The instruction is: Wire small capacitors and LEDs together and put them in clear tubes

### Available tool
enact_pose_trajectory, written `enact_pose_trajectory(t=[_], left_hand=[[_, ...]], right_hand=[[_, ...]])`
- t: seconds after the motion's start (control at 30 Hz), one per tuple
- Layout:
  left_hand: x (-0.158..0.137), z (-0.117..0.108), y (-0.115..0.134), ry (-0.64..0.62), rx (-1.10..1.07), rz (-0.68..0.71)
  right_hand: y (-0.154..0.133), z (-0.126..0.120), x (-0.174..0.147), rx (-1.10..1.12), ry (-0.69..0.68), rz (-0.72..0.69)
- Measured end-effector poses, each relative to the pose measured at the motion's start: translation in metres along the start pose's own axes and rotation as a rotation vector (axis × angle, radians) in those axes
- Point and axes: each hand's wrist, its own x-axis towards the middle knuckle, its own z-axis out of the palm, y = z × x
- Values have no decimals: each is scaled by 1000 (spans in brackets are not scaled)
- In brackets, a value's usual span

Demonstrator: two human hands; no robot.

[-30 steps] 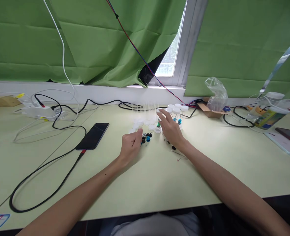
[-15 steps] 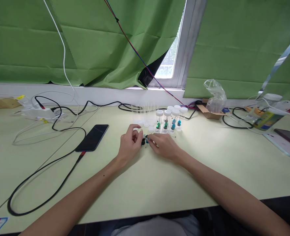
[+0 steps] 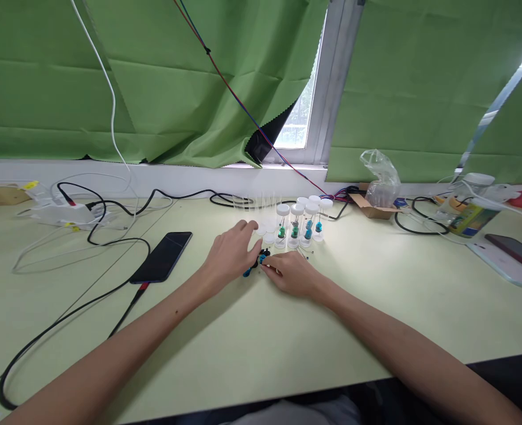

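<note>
My left hand (image 3: 232, 252) reaches over small black and blue pieces on the table, its thumb apart from the extended fingers. Those fingertips are close to open clear tubes (image 3: 267, 219); whether they touch one I cannot tell. With fingertips pinched together, my right hand (image 3: 295, 273) is at a small blue piece (image 3: 261, 259) beside a black piece (image 3: 266, 252). Another blue piece (image 3: 247, 272) lies below my left palm. Just beyond my right hand stand white-capped clear tubes (image 3: 295, 227) holding green and blue pieces with thin stems. Thin metal pins (image 3: 303, 254) lie in front of them.
A black phone (image 3: 162, 257) with a plugged-in cable lies at left. Along the wall run cables and a white power strip (image 3: 72, 213). At right are a cardboard box (image 3: 374, 206) with a plastic bag, a clear jar (image 3: 471, 192) and another phone (image 3: 515, 251).
My left hand has moved forward and its fingers have stretched out, showing more of the small pieces. My right hand stays low beside them. The whole view has shifted slightly.
</note>
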Motion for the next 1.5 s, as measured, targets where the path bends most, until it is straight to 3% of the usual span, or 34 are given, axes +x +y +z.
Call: enact_pose_trajectory(t=[0.1, 0.33, 0.97, 1.2, 1.5], left_hand=[[26, 6, -6, 62, -50, -123], [67, 23, -18, 8, -112, -310], [76, 58, -19, 10, -164, -405], [73, 57, -14, 12, -124, -360], [58, 47, -10, 158, -230, -333]], right_hand=[[0, 0, 0, 9, 2, 6], [-1, 1, 1, 42, 4, 29], [0, 4, 0, 84, 0, 23], [-1, 5, 0, 106, -9, 45], [-1, 7, 0, 134, 38, 62]])
